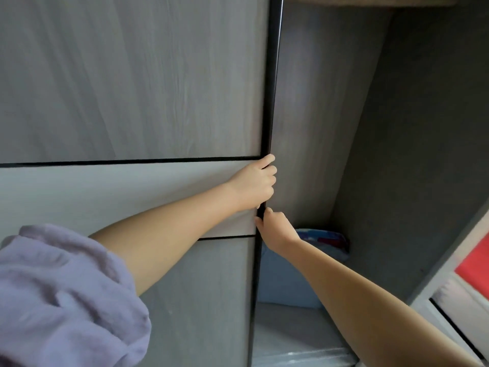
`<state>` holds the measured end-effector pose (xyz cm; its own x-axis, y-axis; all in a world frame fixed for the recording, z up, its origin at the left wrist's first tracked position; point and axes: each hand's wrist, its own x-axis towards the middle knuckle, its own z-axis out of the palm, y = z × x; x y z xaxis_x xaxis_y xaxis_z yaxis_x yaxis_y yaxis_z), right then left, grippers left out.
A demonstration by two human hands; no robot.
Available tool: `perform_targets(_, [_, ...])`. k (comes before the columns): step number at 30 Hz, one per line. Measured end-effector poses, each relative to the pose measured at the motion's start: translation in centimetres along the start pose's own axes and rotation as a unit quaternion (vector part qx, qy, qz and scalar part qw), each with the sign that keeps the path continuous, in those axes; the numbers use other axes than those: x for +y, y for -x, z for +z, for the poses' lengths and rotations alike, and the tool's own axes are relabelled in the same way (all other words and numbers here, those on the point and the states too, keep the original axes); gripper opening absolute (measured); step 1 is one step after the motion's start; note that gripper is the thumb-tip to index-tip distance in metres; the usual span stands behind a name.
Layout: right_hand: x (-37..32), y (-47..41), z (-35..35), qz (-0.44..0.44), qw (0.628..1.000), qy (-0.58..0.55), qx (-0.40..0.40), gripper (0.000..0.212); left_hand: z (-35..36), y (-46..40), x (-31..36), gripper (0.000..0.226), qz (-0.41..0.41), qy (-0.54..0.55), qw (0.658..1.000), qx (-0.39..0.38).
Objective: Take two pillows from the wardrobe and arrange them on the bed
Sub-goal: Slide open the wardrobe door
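Note:
A grey wood-grain sliding wardrobe door (132,88) fills the left of the view, with a black edge strip (270,102). My left hand (255,184) grips that edge, fingers curled around it. Just below, my right hand (275,230) also holds the same edge. To the right of the door the wardrobe interior (397,154) stands open and dark. Low inside lies a light blue pillow (285,282), partly behind my right forearm. Above it sits something blue, white and red patterned (328,241); I cannot tell whether it is a second pillow.
A pale shelf or folded fabric (291,337) lies at the bottom of the opening. At the right edge stands a white frame (434,295) with a red patch (476,263). A lilac fleece sleeve (60,300) covers my left upper arm.

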<state>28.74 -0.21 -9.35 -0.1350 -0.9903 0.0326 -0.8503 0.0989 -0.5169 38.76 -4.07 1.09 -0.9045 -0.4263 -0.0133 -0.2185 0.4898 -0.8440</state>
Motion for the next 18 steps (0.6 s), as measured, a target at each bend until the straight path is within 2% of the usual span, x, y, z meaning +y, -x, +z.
perform_targets(3, [-2.7, 0.0, 1.5, -0.004, 1.0, -0.025, -0.018, 0.03, 1.1, 3.1, -0.8, 0.023, -0.001, -0.039, 0.999, 0.024])
perform_targets(8, [-6.8, 0.2, 3.7, -0.021, 0.998, -0.028, -0.061, 0.034, 1.9, 7.9, -1.8, 0.012, -0.028, -0.054, 0.998, -0.019])
perform_targets(13, [-10.3, -0.4, 6.2, -0.056, 0.996, -0.011, -0.073, 0.03, 3.2, 11.8, -2.6, 0.023, -0.039, -0.05, 0.996, -0.059])
perform_targets(16, [-12.2, -0.4, 7.7, -0.063, 0.995, -0.013, -0.08, 0.036, 3.9, 13.7, -2.8, 0.018, -0.049, -0.038, 0.996, -0.069])
perform_targets(18, [-13.2, -0.6, 8.1, -0.079, 0.992, -0.031, -0.095, 0.028, 4.6, 14.5, -2.7, 0.015, -0.062, -0.037, 0.994, -0.078])
